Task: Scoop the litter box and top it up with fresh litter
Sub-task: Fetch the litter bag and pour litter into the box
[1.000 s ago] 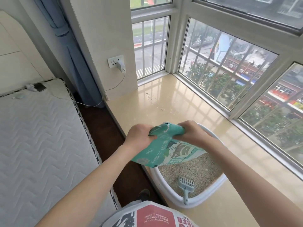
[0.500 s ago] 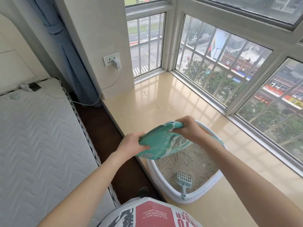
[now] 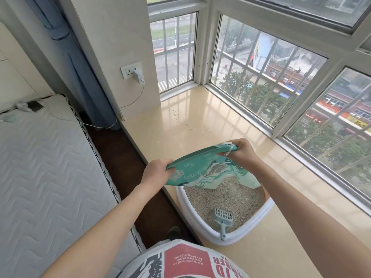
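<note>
Litter bag (image 3: 202, 169): teal printed plastic film, glossy, creased, stretched nearly flat and tilted over the far-left part of the box. Left hand (image 3: 155, 173): fingers curled round the bag's near-left corner. Right hand (image 3: 244, 152): pinching the bag's far-right corner, where torn white edging shows. Box (image 3: 202, 227): white plastic, rounded-triangular, thick rolled rim, seated at the near-left edge of the sill (image 3: 180, 125), its left rim flush with that edge. Litter (image 3: 230, 197): fine tan granules, even grainy surface, filling the box. Scoop (image 3: 222, 218): pale grey-blue plastic, slotted square head lying on the litter at the near end, handle resting over the near rim. Sill: polished beige stone, reflective, a few dark specks scattered toward the far-left corner. Windows (image 3: 281, 73): white frames, barred, along the far and right edges. Socket (image 3: 130, 70): white plate on the wall, charger (image 3: 138, 76) plugged in, thin white cable trailing to the mattress (image 3: 50, 167). Mattress: white, quilted in wavy stitching, left of the dark floor strip. Curtain (image 3: 80, 57): blue fabric, hanging in folds beside the wall.
</note>
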Motion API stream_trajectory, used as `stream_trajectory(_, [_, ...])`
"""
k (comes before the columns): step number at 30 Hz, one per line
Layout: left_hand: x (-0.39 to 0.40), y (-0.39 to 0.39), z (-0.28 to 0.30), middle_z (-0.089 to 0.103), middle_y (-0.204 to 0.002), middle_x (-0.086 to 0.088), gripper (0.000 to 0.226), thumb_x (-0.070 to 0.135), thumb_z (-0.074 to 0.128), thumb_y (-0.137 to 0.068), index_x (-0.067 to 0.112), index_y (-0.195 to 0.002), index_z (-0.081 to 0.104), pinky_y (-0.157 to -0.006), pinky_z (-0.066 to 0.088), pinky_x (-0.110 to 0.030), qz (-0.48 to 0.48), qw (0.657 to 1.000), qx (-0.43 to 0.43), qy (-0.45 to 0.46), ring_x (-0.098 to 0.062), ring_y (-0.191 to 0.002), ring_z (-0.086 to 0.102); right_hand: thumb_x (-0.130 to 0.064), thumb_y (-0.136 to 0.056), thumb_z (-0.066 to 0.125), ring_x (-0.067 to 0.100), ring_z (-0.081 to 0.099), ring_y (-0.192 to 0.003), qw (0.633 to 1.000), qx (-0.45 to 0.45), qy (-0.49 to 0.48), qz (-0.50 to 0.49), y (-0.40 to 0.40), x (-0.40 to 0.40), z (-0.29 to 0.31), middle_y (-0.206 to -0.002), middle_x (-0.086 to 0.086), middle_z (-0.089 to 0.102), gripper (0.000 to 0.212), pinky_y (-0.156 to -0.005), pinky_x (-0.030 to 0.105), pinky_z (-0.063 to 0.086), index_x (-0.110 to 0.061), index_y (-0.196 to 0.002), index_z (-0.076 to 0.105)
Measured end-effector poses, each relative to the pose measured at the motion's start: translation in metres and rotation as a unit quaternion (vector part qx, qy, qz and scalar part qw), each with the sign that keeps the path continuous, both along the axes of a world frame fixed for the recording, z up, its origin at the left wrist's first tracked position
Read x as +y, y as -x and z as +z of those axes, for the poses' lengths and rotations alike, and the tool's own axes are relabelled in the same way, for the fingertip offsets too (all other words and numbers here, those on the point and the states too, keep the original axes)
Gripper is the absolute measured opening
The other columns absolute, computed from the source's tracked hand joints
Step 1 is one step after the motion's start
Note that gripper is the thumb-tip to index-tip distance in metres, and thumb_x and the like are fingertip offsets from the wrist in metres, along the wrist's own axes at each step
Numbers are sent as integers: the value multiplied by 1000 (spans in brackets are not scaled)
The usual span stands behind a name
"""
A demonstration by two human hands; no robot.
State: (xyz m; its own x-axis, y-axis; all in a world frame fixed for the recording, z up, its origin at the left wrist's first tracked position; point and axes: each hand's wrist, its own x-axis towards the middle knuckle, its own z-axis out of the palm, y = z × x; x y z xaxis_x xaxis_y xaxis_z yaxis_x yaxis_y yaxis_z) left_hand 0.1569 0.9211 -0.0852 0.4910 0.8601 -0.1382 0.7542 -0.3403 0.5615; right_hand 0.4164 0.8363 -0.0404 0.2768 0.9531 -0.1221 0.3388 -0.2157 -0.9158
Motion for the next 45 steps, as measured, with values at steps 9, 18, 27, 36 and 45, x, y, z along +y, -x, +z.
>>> stream_trajectory(9, [6,-9,17,68,-78,-3,15,24,57,-93,19,-96,70,-64,48,-36,-16,999,-18,-45,-25,-73,60,-8,-78,77,22,55,-66,999,-26,-19,-11,-16,-4,6,-79,33,66,16,-61,36,46,4,-89,74])
stream_trajectory(18, [12,-25,39,70,-81,-2,15,21,59,-92,18,-102,70,-60,42,-31,-33,994,-51,-87,-22,-70,58,-5,-78,77,13,67,-72,998,-15,-36,-51,-29,-15,18,-82,1,73,18,-68,31,57,-15,-92,73])
stream_trajectory(27, [16,-43,60,68,-81,1,14,16,62,-90,20,-101,70,-60,35,-26,-66,989,-86,-97,-19,-71,57,0,-78,75,-8,63,-61,994,-31,-43,-94,-37,-28,23,-81,-4,69,21,-54,8,47,-7,-97,71])
stream_trajectory(36, [11,-61,66,69,-81,5,13,19,62,-88,24,-96,70,-62,41,-28,-80,990,-74,-87,-20,-76,60,-3,-73,80,18,69,-74,981,17,-51,-188,-39,-49,10,-85,5,73,22,-67,31,59,-18,-87,72])
stream_trajectory(45, [16,-55,62,66,-87,12,19,31,67,-81,33,-99,65,-61,45,-28,-105,993,-4,-56,-13,-79,59,-1,-72,80,24,69,-75,957,111,-53,-263,-52,-70,2,-86,10,73,20,-70,34,60,-11,-89,73])
